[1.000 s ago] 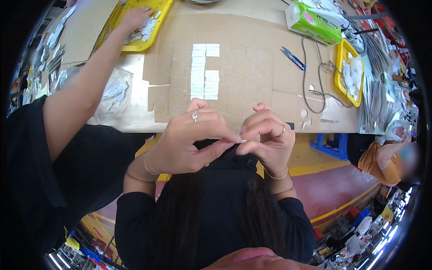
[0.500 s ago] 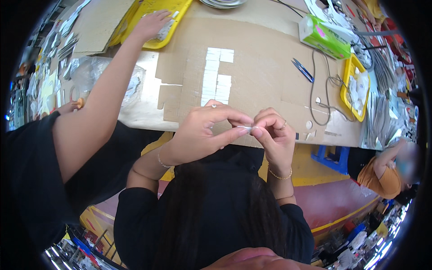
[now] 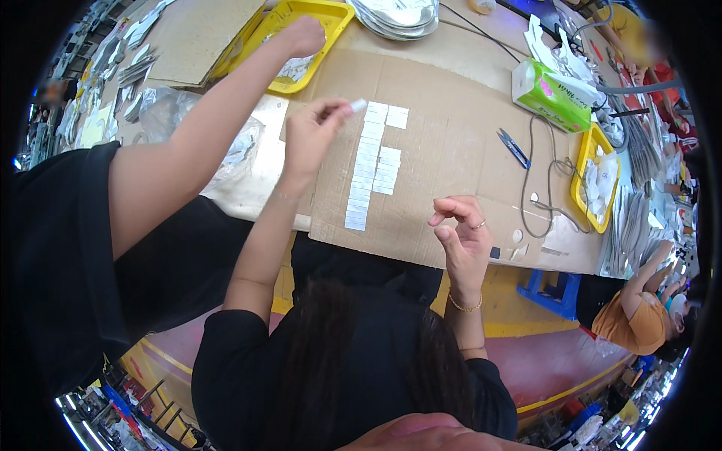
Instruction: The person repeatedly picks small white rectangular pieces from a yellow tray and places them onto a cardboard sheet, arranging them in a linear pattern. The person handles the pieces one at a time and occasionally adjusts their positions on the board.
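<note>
My left hand (image 3: 314, 139) pinches a small white fabric label (image 3: 359, 106) between thumb and fingertips, just left of the top of a long column of white labels (image 3: 364, 167) laid on a cardboard sheet (image 3: 444, 161). A shorter stack of the same labels (image 3: 387, 171) and one separate patch of them (image 3: 398, 116) lie beside that column. Over the sheet's near edge, my right hand (image 3: 465, 239) is raised with thumb and index finger apart and nothing between them.
From the left, another person's arm (image 3: 203, 150) reaches over a yellow tray (image 3: 340, 21) holding white pieces. Blue-handled thread snips (image 3: 515, 149), a looped grey cord (image 3: 524, 188), a green tissue pack (image 3: 553, 98) and a second yellow tray (image 3: 598, 218) lie to the right.
My hands have come apart; the left has swung up and left with the white label, while the right stays near its place. The other person's hand at the tray has closed.
</note>
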The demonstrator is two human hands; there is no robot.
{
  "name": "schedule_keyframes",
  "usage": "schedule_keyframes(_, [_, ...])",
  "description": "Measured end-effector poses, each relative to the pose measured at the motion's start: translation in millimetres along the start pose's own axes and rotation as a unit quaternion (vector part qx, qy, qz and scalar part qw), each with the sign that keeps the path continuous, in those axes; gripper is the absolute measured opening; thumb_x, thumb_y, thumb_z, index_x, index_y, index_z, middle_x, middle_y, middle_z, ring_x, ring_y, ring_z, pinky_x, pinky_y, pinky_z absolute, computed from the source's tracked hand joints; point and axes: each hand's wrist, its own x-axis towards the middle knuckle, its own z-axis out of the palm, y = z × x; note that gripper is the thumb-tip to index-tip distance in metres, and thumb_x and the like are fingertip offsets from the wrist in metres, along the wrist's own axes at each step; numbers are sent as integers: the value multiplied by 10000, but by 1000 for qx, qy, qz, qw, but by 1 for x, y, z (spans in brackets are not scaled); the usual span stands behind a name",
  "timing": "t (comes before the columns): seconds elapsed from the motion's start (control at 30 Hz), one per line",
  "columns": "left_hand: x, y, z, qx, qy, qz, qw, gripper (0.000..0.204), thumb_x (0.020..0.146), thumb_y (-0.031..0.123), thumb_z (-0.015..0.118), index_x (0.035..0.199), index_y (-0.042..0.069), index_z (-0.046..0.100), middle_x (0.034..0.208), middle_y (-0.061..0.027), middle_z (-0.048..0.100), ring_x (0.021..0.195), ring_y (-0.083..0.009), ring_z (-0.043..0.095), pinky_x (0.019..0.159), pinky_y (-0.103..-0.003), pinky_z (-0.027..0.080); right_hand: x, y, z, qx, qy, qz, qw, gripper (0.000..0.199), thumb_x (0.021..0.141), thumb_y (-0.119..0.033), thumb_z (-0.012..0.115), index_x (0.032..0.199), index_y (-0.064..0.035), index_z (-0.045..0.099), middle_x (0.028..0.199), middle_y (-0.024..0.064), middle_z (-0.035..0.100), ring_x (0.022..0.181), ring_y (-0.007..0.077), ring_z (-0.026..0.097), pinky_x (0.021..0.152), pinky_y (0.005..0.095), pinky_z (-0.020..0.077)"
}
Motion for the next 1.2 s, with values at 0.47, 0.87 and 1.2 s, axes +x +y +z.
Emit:
schedule_keyframes(0.47, [97,-84,-57,421,228,259,839,173,862,192,667,977,89,744,993,-123,683,973,-296,599,896,-393,438,-6,1,-1,-73,-16,30,997,163,856,-47,705,1007,8,679,908,78,644,850,150,599,794,265,473])
schedule_keyframes(0.87, [-14,-47,34,351,-156,181,905,204,765,191,751,941,99,702,1085,-104,550,1074,-309,478,951,-438,379,1,21,5,-171,-81,38,981,152,850,-97,717,984,-27,697,905,93,652,835,199,636,786,300,472])
schedule_keyframes(1.2, [-14,-45,53,406,-146,110,895,192,773,216,755,903,96,679,1088,-96,553,1098,-290,470,951,-443,346,-11,48,5,-414,-155,29,897,283,811,-221,735,1058,-90,686,1265,125,546,1193,316,496,1006,443,344])
